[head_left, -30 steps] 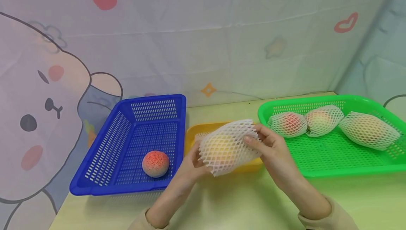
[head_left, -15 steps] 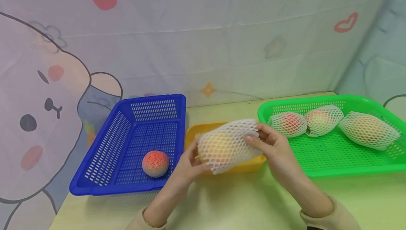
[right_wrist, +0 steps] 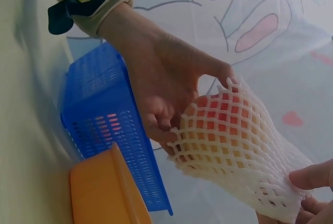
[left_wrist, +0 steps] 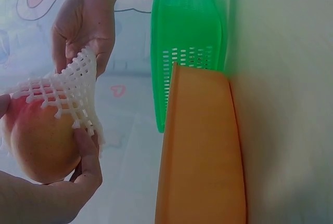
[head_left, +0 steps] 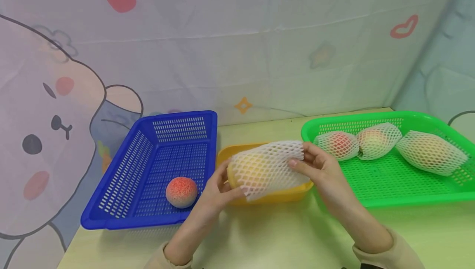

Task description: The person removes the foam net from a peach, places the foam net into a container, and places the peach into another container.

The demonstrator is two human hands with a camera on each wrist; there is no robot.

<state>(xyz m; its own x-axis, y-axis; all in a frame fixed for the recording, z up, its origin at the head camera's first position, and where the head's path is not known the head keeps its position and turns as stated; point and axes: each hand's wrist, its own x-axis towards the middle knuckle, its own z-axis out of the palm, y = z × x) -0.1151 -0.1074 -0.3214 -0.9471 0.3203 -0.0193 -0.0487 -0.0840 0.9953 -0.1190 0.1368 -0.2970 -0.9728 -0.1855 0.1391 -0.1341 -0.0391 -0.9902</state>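
Observation:
A yellow-and-red peach (left_wrist: pixel 44 141) sits partly inside a white foam net (head_left: pixel 283 168), held up over the orange tray in the head view. My left hand (head_left: pixel 217 188) grips the peach's bare left end, thumb at the net's near edge. At the other end, my right hand (head_left: pixel 320 170) pinches the net's loose tail between thumb and fingers. The left wrist view shows the net's open edge lying across the peach, with its lower part uncovered. From the right wrist view, the net covers most of the fruit and narrows toward the pinching fingers (right_wrist: pixel 315 177).
A blue basket (head_left: pixel 148 221) on the left holds one bare reddish peach (head_left: pixel 182 192). The green basket (head_left: pixel 408 199) at right contains several net-wrapped fruits (head_left: pixel 432 152). Between them stands the orange tray (head_left: pixel 282 197), partly hidden by the hands. A printed cloth (head_left: pixel 208 54) hangs behind.
The net has shifted slightly right along the peach, baring more of its left end. My right hand has moved a little right with the net's tail; the left hand has moved slightly left.

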